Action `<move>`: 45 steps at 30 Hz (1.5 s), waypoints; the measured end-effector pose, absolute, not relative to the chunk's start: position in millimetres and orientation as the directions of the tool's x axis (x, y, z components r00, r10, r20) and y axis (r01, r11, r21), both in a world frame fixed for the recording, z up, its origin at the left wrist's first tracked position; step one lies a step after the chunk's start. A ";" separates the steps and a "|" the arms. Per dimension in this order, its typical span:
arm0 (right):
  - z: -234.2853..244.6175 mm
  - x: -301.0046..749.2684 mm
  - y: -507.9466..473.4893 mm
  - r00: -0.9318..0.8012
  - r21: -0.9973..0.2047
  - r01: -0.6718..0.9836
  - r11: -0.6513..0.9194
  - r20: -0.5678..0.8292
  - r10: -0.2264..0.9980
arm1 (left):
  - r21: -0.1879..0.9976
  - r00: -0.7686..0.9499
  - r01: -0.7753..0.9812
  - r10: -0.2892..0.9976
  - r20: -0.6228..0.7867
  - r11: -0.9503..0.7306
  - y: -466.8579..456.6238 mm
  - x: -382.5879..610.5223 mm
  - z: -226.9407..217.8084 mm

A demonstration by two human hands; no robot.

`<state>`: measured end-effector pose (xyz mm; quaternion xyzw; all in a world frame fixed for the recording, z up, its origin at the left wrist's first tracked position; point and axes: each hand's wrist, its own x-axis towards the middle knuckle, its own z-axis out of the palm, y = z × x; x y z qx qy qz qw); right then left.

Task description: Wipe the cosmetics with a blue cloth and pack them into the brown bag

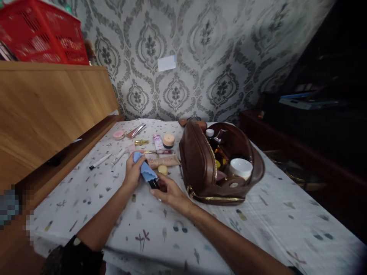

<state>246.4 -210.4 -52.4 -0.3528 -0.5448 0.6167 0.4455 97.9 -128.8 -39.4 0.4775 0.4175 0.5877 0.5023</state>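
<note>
My left hand is closed around a light blue cloth, which is wrapped about a slim black item. The black end of that item sticks out of the cloth, and the fingers of my right hand grip it. What kind of item it is, the cloth hides. Just beyond my hands lie a beige squeeze tube and a small jar with a pale yellow top. To the right stands a brown makeup bag, unzipped, with a white jar and several bottles inside.
Spread over the patterned cloth are a lip gloss tube, a gold tube, a round jar, a pink compact and a brush. A wooden cabinet borders the left, with a red basket on top.
</note>
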 end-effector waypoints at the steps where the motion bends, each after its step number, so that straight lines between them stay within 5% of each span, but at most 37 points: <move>1: -52.5 246.6 -210.7 -0.353 -0.984 -0.169 -0.047 0.016 0.936 | 0.963 -0.059 -0.230 0.990 0.127 -0.137 -128.1 97.9 -37.9; 9: -49.6 244.3 -215.3 -0.483 -0.917 -0.298 -0.266 -0.096 0.870 | 0.930 -0.152 -0.347 0.986 0.075 -0.124 -132.2 96.0 -26.0; 16: -46.9 239.9 -220.5 -0.416 -0.866 -0.394 -0.309 -0.132 0.900 | 0.891 0.031 -0.455 0.999 0.027 -0.010 -142.2 92.6 -22.0; 24: -51.3 237.3 -220.8 -0.379 -0.896 -0.361 -0.258 -0.112 0.919 | 0.961 0.253 -0.275 0.965 0.064 0.008 -161.1 106.5 -23.8; 36: -38.0 250.5 -222.6 -0.614 -0.891 -0.296 -0.344 -0.099 0.783 | 0.955 -0.171 -0.293 0.981 -0.094 0.040 -155.7 106.9 -11.9; 45: -37.4 256.0 -218.9 -0.575 -0.837 -0.373 -0.401 -0.131 0.808 | 0.924 -0.287 -0.379 0.956 -0.058 -0.058 -146.2 100.4 -11.5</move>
